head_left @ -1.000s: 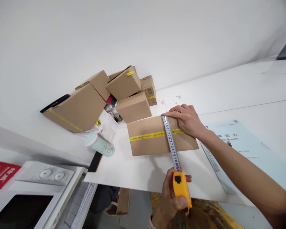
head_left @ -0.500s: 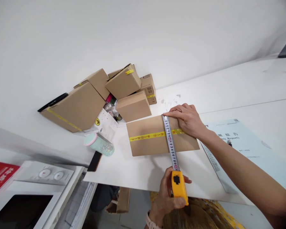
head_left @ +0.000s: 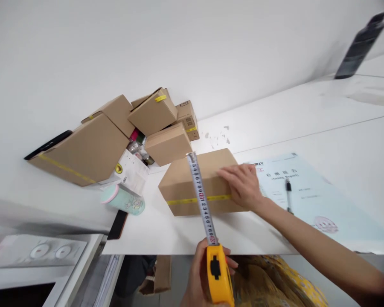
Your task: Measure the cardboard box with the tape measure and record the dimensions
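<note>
A brown cardboard box (head_left: 187,181) with a yellow tape band lies on the white table (head_left: 323,128). My left hand (head_left: 202,277) is closed round a yellow tape measure (head_left: 219,279) below the table's front edge. Its blade (head_left: 201,196) runs up across the box, with the free tip in the air near the box's far edge. My right hand (head_left: 241,185) rests on the box's right end, fingers spread flat, no longer on the blade.
Several cardboard boxes (head_left: 115,132) are piled at the back left by the wall. A mint-green cup (head_left: 122,199) lies on its side beside a black phone (head_left: 117,224). A pale blue printed sheet (head_left: 310,196) with a pen (head_left: 288,189) lies right of the box.
My right hand let go of the blade's tip and slid down onto the box's right end. The box has been turned, its tape band now facing me. The view shifted right.
</note>
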The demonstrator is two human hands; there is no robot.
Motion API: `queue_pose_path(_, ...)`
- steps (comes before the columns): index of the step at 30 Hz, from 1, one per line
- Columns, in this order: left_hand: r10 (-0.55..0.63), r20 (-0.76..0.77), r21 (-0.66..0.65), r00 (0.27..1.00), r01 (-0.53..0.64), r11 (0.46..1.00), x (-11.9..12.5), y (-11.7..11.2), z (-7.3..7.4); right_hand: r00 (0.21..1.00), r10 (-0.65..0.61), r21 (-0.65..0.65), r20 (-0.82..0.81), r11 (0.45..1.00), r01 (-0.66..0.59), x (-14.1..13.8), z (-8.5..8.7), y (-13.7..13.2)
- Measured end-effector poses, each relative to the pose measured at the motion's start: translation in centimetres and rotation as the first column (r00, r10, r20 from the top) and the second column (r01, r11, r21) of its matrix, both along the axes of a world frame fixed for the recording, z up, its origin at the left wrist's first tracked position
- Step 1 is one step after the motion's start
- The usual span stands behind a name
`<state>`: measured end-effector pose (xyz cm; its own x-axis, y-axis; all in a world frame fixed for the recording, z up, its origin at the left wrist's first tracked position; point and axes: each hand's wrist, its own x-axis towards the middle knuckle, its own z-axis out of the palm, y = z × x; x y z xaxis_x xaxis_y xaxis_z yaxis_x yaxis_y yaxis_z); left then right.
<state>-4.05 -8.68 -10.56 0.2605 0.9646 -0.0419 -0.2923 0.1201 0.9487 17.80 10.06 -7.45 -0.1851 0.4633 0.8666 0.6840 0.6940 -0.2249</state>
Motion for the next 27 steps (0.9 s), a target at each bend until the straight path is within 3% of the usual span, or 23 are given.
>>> queue_pose_path(3,-0.011,-0.106,-0.046,0.994,0.007,0.999,-1.2,-0.3,0.3,0.996,0.090,0.022,0.016,0.996,-0.090,-0.5,-2.7,-2.1)
queue_pose_path(5,-0.079,-0.207,-0.083,0.975,0.063,0.995,-1.9,-0.1,0.5,0.984,0.128,-0.088,-0.123,0.986,-0.139,-0.4,-2.9,-3.4)
queue_pose_path(7,-0.174,-0.359,-0.127,0.917,0.137,0.982,-2.5,0.1,1.0,0.915,0.079,-0.273,-0.397,0.941,-0.200,0.4,-1.7,-4.8)
queue_pose_path(8,-0.216,-0.450,-0.144,0.867,0.168,0.975,-2.8,0.1,1.3,0.842,0.026,-0.354,-0.539,0.900,-0.254,1.1,-0.8,-5.5)
queue_pose_path(10,-0.272,-0.626,-0.170,0.731,0.212,0.962,-3.0,0.2,2.0,0.676,-0.036,-0.409,-0.736,0.820,-0.401,2.8,1.2,-7.0)
queue_pose_path(12,-0.306,-0.742,-0.189,0.597,0.251,0.949,-2.9,0.2,2.7,0.602,-0.052,-0.411,-0.797,0.777,-0.477,4.9,2.5,-8.4)
queue_pose_path(14,-0.350,-0.792,-0.215,0.500,0.307,0.927,-2.4,0.5,3.2,0.584,-0.109,-0.443,-0.804,0.765,-0.468,6.9,3.0,-9.6)
queue_pose_path(18,-0.416,-0.827,-0.242,0.377,0.430,0.870,-0.7,1.8,4.2,0.528,-0.196,-0.466,-0.826,0.765,-0.444,9.2,1.9,-11.7)
queue_pose_path(22,-0.482,-0.820,-0.288,0.309,0.505,0.814,1.2,2.8,5.5,0.622,-0.254,-0.577,-0.740,0.716,-0.393,9.0,0.5,-13.7)
queue_pose_path(24,-0.468,-0.831,-0.295,0.302,0.474,0.830,1.7,2.8,5.9,0.644,-0.340,-0.637,-0.685,0.709,-0.304,8.8,-0.3,-14.4)
queue_pose_path(27,-0.369,-0.869,-0.218,0.330,0.415,0.883,1.1,2.3,5.9,0.610,-0.515,-0.713,-0.602,0.691,-0.121,9.6,-2.0,-14.5)
